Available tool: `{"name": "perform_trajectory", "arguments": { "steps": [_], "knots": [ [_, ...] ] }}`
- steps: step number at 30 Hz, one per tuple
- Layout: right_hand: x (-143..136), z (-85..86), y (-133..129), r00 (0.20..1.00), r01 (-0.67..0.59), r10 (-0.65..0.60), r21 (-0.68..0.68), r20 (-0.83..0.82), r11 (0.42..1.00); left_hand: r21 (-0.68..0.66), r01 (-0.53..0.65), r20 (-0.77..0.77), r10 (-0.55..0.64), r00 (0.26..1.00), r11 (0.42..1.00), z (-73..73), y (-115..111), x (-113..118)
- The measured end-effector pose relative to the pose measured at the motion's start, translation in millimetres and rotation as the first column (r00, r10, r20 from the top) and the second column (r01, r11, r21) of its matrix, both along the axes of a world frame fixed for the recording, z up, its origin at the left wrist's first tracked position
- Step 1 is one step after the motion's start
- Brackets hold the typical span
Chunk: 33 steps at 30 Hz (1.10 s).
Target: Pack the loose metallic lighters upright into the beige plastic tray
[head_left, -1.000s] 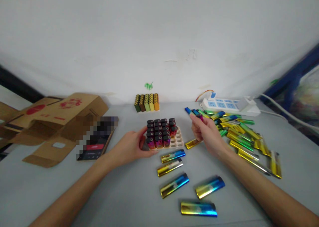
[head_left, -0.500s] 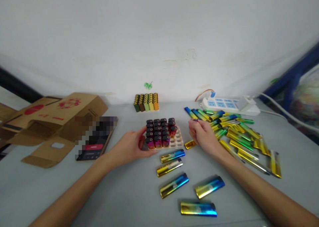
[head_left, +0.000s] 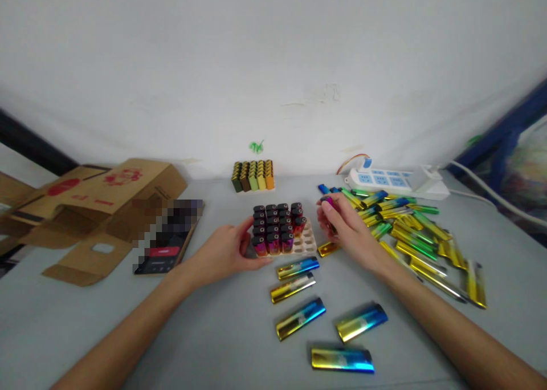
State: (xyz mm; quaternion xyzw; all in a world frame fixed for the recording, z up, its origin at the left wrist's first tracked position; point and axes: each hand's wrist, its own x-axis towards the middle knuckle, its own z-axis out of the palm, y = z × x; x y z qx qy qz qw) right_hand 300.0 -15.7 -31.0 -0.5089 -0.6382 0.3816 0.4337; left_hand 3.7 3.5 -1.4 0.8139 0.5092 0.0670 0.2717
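Observation:
My left hand [head_left: 224,247] grips the left side of a pale tray with holes [head_left: 308,246], thumb along its front edge. Dark-capped purple and red lighters [head_left: 273,237] stand upright in the tray's left and middle rows; holes show bare at its right. Just right of the tray, my right hand [head_left: 344,224] is closed around a lighter with a purple side [head_left: 328,203], mostly hidden by the fingers. In front of the tray, several shiny yellow-and-blue lighters [head_left: 301,317] lie flat on the grey table.
At the right lies a heap of gold, green and blue lighters [head_left: 414,236], with a white power strip [head_left: 380,179] behind it. A second filled tray of lighters [head_left: 254,176] stands by the wall. Left are a phone [head_left: 164,251] and an open cardboard box [head_left: 123,187].
My right hand has turned so that the purple lighter in its fingers now shows. The left hand keeps its hold on the tray. The whole view has shifted slightly.

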Motion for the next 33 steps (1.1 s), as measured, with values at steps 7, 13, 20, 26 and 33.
{"name": "perform_trajectory", "arguments": {
  "steps": [7,13,20,26,33],
  "knots": [
    [-1,15.9,-5,0.988,-0.024,0.045,0.138,-0.148,0.99,0.019,-0.001,-0.027,0.001,1.0,1.0,0.5,0,1],
    [-4,18.3,-12,0.986,-0.006,0.03,0.149,-0.162,0.989,0.01,-0.001,-0.003,0.001,1.0,1.0,0.5,-1,1],
    [-4,21.2,-18,0.983,-0.126,0.073,0.327,0.17,0.936,0.008,0.011,0.006,-0.011,1.0,1.0,-0.5,-1,-1],
    [4,30.7,-15,0.954,-0.179,0.071,0.361,0.292,0.915,0.028,0.012,0.0,-0.012,1.0,1.0,-1.5,0,-1],
    [8,27.5,-14,0.931,-0.278,0.128,0.436,0.343,0.856,-0.002,-0.002,-0.008,0.002,1.0,1.0,0.1,0,0]
  ]
}}
